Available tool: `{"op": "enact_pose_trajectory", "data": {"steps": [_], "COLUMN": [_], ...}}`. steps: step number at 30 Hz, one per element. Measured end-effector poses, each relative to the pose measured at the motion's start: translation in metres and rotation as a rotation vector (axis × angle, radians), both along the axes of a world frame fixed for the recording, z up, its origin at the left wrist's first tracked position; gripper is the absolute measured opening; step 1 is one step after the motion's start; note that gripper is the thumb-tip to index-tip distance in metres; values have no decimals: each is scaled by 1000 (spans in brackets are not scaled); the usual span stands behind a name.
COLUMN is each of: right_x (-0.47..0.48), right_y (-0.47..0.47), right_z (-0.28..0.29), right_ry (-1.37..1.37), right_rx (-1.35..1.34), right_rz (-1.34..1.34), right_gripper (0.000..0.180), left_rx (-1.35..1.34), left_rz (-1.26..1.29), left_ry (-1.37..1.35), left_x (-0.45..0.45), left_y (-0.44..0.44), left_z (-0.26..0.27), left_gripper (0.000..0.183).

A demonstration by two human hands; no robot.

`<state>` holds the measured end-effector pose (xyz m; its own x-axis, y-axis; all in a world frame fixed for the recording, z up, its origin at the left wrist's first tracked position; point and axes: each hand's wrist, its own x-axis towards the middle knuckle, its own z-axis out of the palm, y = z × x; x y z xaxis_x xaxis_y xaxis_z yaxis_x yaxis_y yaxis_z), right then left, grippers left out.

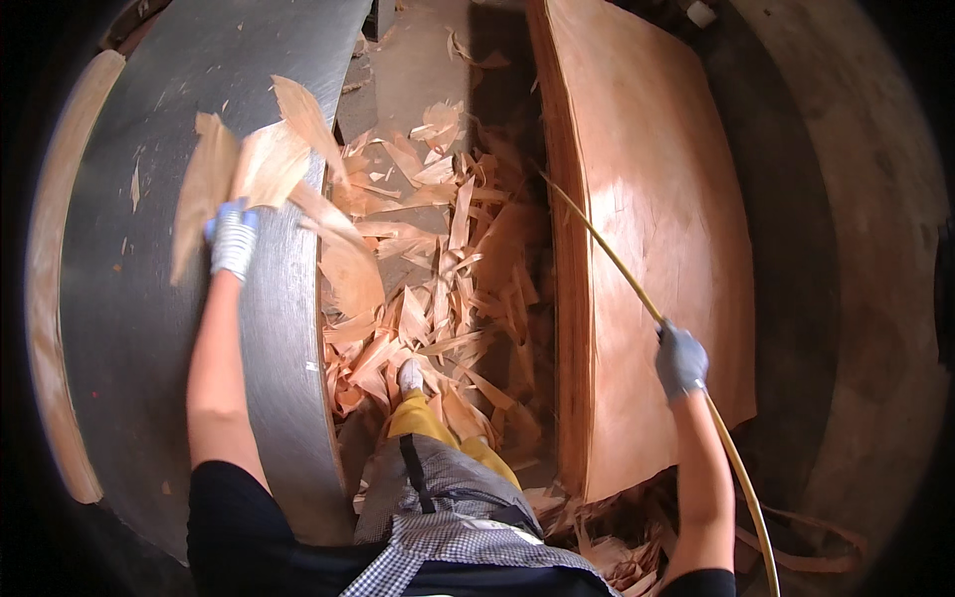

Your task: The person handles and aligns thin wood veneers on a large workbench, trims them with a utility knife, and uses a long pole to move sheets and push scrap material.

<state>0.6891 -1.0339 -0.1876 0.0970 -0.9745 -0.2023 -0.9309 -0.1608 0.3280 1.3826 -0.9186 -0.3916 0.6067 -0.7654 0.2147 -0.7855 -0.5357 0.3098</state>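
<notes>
My left hand [233, 239], in a white-and-blue glove, is over a dark, smooth tabletop [276, 358] on the left. Its fingers meet several torn wood veneer scraps [272, 164], which fan out beyond it, blurred. One curved scrap [347, 261] hangs over the table's right edge. My right hand [681, 362], in a grey glove, grips a long, thin yellowish rod [612, 257]. The rod's far end reaches past the left edge of a tall stack of veneer sheets [664, 224]; its near part curves down to the bottom of the view.
Torn veneer scraps [440, 261] cover much of the floor [418, 45] between table and stack, around my feet. More scraps [612, 556] lie below the stack's near end. A pale wooden strip [48, 298] runs along the table's far left side.
</notes>
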Motion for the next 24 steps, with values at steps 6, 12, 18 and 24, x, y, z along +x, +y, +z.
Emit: {"op": "enact_pose_trajectory", "data": {"steps": [6, 12, 18, 24], "right_x": [1, -91, -200, -270], "right_y": [-38, 80, 227, 333], "right_z": [-68, -17, 33, 58], "right_ry": [37, 133, 131, 11], "right_rx": [57, 219, 270, 346], "right_rz": [88, 258, 342, 333], "right_gripper": [24, 28, 33, 37], "left_rx": [357, 834, 880, 347], "left_rz": [-521, -134, -180, -839], "left_ry": [-113, 274, 592, 662], "left_x": [-244, -309, -391, -636], "left_y": [31, 137, 236, 248], "left_z": [32, -32, -89, 2], "left_gripper": [36, 55, 41, 66]}}
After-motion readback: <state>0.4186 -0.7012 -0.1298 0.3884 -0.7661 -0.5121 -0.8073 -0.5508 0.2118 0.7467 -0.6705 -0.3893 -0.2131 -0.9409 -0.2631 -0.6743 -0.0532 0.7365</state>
